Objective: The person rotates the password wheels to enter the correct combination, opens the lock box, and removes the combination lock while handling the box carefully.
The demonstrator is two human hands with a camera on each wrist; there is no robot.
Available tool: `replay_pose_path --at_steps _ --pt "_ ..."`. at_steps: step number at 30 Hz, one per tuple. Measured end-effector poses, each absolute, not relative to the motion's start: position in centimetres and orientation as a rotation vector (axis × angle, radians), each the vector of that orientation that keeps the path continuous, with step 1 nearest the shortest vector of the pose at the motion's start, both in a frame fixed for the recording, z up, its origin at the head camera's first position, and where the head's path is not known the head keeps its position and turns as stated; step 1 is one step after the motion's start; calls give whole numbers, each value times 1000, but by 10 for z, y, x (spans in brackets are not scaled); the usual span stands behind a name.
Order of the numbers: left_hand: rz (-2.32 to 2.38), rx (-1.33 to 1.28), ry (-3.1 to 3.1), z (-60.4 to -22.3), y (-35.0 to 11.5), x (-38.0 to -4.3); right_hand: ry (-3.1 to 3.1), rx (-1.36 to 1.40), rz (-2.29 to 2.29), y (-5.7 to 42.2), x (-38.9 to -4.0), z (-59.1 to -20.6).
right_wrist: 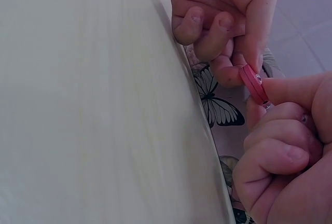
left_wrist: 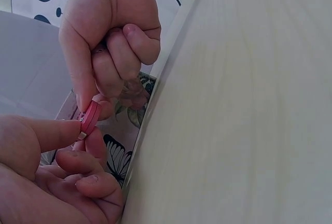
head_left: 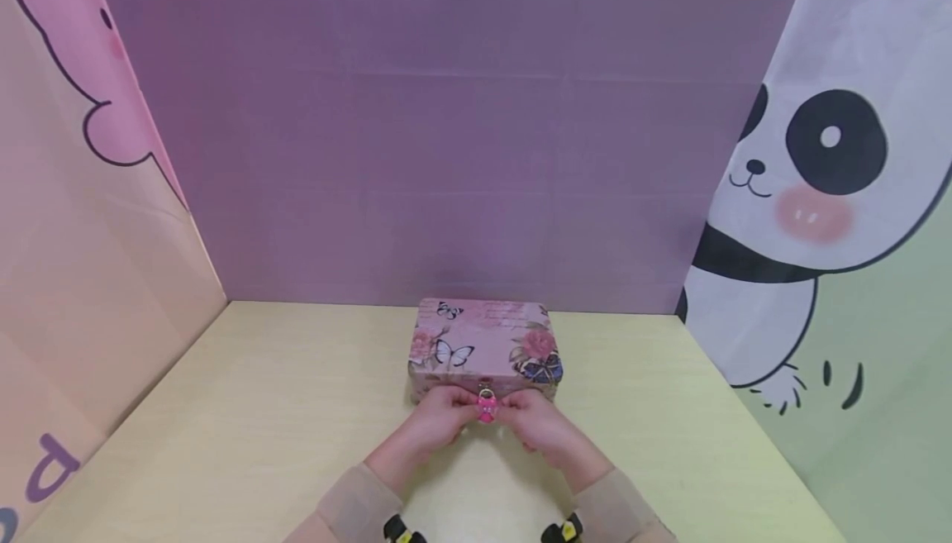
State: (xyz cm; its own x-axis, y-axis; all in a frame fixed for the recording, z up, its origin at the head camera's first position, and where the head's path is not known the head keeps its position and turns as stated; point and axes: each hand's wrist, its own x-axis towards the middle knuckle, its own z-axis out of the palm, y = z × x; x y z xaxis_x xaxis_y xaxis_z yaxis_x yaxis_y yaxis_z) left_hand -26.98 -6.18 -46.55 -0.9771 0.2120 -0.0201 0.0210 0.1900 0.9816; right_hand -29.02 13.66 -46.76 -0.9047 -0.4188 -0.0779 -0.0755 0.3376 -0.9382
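A pink box (head_left: 483, 336) printed with roses and butterflies lies lid down flat on the table, its front face toward me. At the middle of that front, a small bright pink padlock (head_left: 487, 407) hangs by its metal shackle at the clasp. From the left, my left hand (head_left: 445, 417) pinches the padlock between thumb and forefinger. My right hand (head_left: 537, 421) pinches its other side the same way. In the left wrist view the thin red-pink edge of the padlock (left_wrist: 89, 119) shows between the fingertips, the other fingers curled in.
The box stands on a pale wooden table (head_left: 297, 394), close to a purple backdrop (head_left: 446, 130). A panda-printed panel (head_left: 833, 237) rises along the right side, and a pink and peach panel (head_left: 89, 262) along the left.
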Motion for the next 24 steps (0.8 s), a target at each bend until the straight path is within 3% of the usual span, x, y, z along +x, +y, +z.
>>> replay_pose_path --at_steps 24 --pt "1880 205 2308 -466 -63 -271 2296 -395 -1573 138 -290 -466"
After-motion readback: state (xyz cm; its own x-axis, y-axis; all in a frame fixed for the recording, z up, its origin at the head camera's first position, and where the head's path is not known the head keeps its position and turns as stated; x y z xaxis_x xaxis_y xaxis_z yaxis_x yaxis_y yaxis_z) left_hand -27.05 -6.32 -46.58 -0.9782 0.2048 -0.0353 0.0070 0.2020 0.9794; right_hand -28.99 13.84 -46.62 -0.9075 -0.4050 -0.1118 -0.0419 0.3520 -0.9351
